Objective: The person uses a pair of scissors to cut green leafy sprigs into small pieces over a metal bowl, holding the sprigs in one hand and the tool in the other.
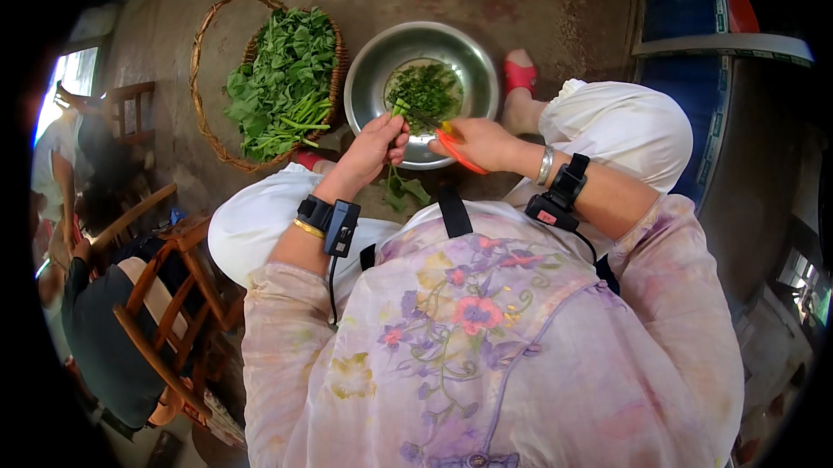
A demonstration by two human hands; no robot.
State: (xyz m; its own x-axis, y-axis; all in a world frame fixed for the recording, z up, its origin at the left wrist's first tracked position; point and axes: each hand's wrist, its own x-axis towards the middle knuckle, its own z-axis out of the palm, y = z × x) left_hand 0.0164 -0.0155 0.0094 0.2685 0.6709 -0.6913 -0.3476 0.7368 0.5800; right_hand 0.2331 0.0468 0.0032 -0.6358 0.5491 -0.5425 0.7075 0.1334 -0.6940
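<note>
My left hand (pixel 378 144) is closed round a small bunch of leafy greens (pixel 400 190). The cut stem ends poke up past my fingers, and the leaves hang down below the fist. In my right hand (pixel 488 143) is a pair of scissors with orange handles (pixel 460 154). Their blades point left toward the stems, over the near part of a wide steel basin (pixel 371 60). Chopped greens (pixel 432 91) lie in a heap at the basin's bottom, with what looks like some liquid around them. Whether the blades touch the stems is hard to make out.
A wicker basket (pixel 201 78) with a tall hoop handle, full of leafy greens (pixel 282 78), stands left of the basin. Wooden chairs (pixel 178 294) and seated people are at the left. A blue panel (pixel 681 8) with a pale rail stands at the right.
</note>
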